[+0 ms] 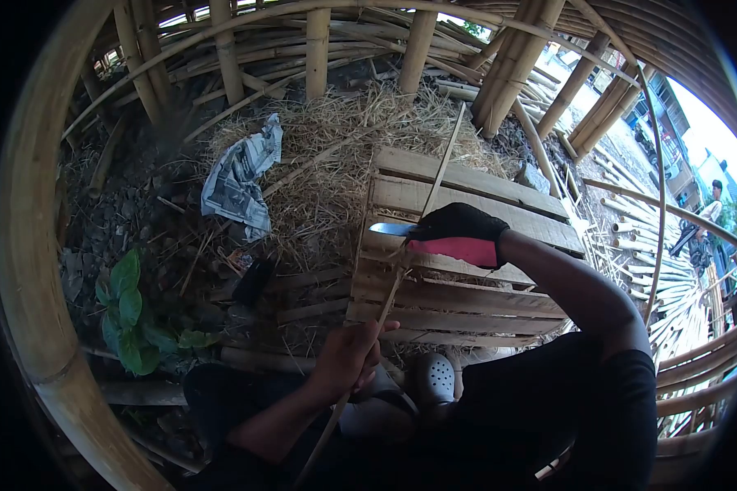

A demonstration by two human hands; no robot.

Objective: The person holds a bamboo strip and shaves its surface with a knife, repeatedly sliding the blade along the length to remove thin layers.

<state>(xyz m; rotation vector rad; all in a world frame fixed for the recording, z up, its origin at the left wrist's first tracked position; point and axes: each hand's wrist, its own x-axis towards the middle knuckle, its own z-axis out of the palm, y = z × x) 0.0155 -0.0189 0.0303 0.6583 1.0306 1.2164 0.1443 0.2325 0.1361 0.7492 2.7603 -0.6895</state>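
Observation:
My bare left hand (pixel 348 358) is closed round a long, thin bamboo strip (pixel 391 296), low in the view between my knees. My right hand (pixel 460 235), in a black and pink glove, grips a knife whose short shiny blade (pixel 390 229) points left. Its handle is hidden inside the glove. The strip passes under the blade at the gloved fingers and runs on past them to the upper right. Below my left hand its other end slants down toward my lap. Fine shavings hang from the strip near the blade. Under my right hand lies a slatted wooden pallet (pixel 467 196).
A crumpled newspaper sheet (pixel 241 182) lies on straw (pixel 327 131) to the left. A leafy plant (pixel 131 315) grows at lower left. Bamboo posts (pixel 317 53) stand behind, and a thick bamboo pole (pixel 33 245) curves along the left. Cut bamboo and a person (pixel 708 214) are at right.

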